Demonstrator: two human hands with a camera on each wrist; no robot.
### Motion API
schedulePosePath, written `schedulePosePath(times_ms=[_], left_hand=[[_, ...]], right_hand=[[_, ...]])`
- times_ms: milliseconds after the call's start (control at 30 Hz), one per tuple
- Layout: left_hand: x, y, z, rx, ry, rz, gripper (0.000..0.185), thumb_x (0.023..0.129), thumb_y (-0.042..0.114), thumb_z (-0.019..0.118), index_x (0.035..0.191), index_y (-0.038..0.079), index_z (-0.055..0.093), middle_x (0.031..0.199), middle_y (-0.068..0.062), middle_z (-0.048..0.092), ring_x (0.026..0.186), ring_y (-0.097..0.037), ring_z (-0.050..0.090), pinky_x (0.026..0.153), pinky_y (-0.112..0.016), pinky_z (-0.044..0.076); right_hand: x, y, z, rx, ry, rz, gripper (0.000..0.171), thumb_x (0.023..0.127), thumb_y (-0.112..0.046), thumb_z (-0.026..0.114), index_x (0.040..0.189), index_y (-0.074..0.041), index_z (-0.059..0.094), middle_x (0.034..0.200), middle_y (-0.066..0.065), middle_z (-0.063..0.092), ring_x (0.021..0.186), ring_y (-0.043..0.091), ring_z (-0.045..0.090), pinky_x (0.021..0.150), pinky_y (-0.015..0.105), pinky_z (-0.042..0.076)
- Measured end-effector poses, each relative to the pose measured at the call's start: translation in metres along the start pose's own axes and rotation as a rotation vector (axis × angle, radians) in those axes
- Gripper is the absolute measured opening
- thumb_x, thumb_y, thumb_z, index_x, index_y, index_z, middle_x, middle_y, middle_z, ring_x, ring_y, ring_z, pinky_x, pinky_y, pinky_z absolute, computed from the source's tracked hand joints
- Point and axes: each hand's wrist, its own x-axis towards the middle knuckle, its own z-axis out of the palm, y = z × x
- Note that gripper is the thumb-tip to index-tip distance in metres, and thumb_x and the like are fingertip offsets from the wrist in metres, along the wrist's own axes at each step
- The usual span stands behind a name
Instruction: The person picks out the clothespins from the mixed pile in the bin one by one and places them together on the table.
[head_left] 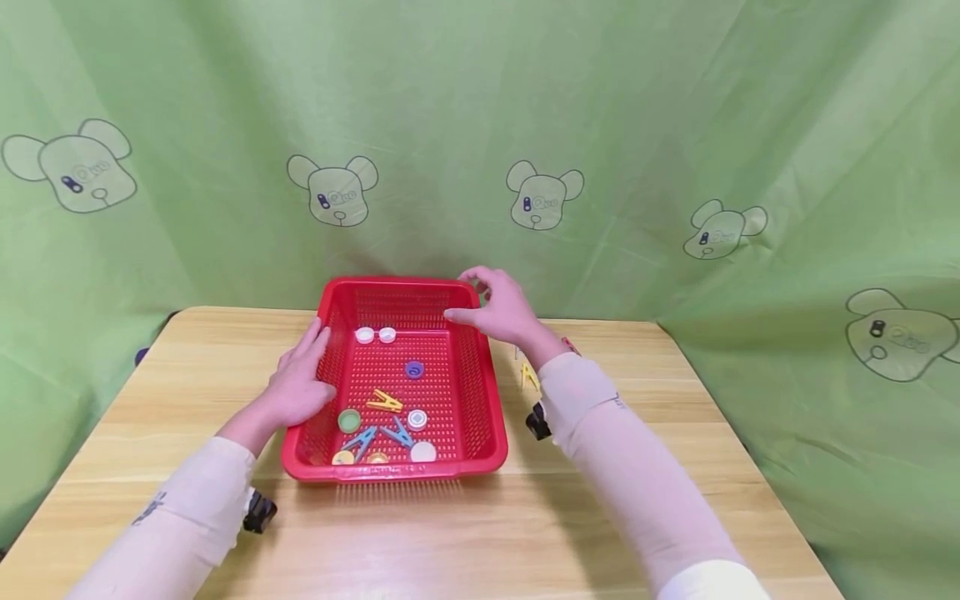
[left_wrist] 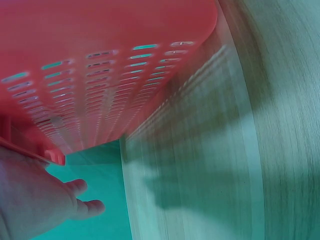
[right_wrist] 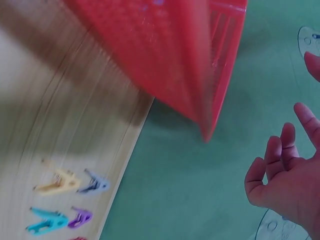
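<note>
A red basket (head_left: 480, 392) sits on the table (head_left: 675, 433) toward its far edge, near the middle. The left hand (head_left: 300, 383) rests against the basket's left wall, its grip apart with fingers straight along the rim. The right hand (head_left: 498, 308) hovers at the far right corner of the basket, fingers relaxed and spread, holding nothing (whether the thumb touches the rim cannot be told). Inside the basket lie bottle caps (head_left: 375, 335) and clothespins (head_left: 385, 402). More clothespins (right_wrist: 65, 182) lie on the table right of the basket.
</note>
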Motion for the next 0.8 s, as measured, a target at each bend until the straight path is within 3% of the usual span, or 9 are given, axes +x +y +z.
schedulePosePath(times_ms=[367, 800], left_hand=[[0.001, 0.001, -0.001, -0.005, 0.005, 0.006, 0.097, 0.079, 0.001, 0.063, 0.16, 0.002, 0.01, 0.167, -0.008, -0.01, 0.142, -0.055, 0.006, 0.102, -0.079, 0.016], [0.001, 0.0, 0.001, -0.005, 0.015, 0.002, 0.096, 0.077, 0.0, 0.063, 0.159, 0.0, 0.012, 0.167, -0.009, -0.008, 0.142, -0.054, 0.007, 0.103, -0.078, 0.016]], right_hand=[[0.006, -0.026, 0.026, -0.013, -0.077, -0.047, 0.056, 0.08, -0.038, 0.083, 0.127, -0.017, 0.062, 0.116, 0.001, 0.054, 0.105, 0.018, 0.049, 0.083, 0.039, 0.048], [0.008, -0.034, 0.048, 0.082, -0.189, -0.093, 0.058, 0.079, -0.034, 0.085, 0.13, -0.021, 0.06, 0.125, 0.003, 0.052, 0.116, 0.023, 0.048, 0.086, 0.038, 0.051]])
